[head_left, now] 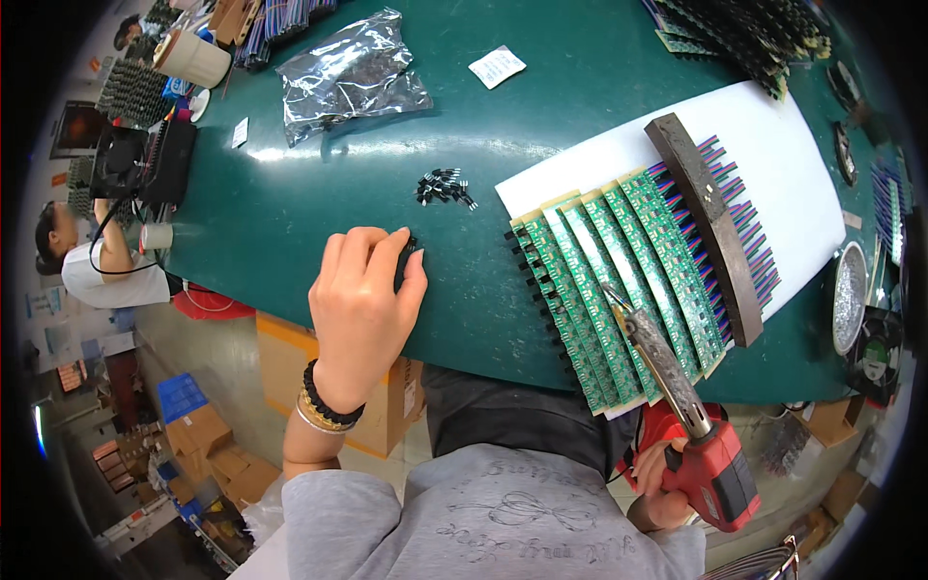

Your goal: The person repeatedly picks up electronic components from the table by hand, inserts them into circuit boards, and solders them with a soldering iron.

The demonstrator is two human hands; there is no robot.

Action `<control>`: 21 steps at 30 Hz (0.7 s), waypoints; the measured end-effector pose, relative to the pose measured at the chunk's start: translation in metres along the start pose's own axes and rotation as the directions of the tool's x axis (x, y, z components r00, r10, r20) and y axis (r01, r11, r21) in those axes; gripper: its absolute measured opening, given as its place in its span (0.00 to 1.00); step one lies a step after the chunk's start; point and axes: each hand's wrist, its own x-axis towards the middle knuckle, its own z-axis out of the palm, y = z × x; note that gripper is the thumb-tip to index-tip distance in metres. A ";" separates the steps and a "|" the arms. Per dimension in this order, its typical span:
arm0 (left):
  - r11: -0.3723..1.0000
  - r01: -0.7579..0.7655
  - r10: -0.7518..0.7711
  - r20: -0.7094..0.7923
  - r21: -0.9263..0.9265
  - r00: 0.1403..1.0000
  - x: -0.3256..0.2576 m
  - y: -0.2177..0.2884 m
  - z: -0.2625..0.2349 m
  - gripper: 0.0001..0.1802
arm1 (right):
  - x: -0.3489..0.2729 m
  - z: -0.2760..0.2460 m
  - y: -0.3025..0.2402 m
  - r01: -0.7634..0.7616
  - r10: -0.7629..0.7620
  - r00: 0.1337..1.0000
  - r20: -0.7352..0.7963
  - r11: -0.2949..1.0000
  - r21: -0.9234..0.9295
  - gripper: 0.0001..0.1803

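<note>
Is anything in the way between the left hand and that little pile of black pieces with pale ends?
Nothing visible is. Only smooth green tabletop lies between the left hand, which pinches a small black part, and the little pile of black pieces.

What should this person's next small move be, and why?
Probably bring the left hand rightward to the circuit boards: it pinches a small black part, black pieces line the boards' left edge, and the right hand holds a red soldering gun with its tip over the boards.
</note>
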 end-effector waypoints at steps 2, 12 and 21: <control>0.999 -0.044 0.043 0.009 0.027 0.999 -0.004 0.000 0.005 0.09 | 0.002 0.001 -0.002 0.018 -0.018 1.000 0.025 1.000 -0.015 0.46; 0.848 -0.260 0.251 -0.083 -0.461 0.964 0.011 0.029 -0.019 0.11 | 0.039 0.030 -0.024 -0.162 0.156 0.982 0.104 0.985 0.059 0.33; 0.435 -0.424 0.306 -0.312 -0.794 0.899 -0.029 0.119 -0.001 0.16 | 0.075 0.056 -0.045 -0.470 0.415 0.875 0.250 0.853 0.227 0.37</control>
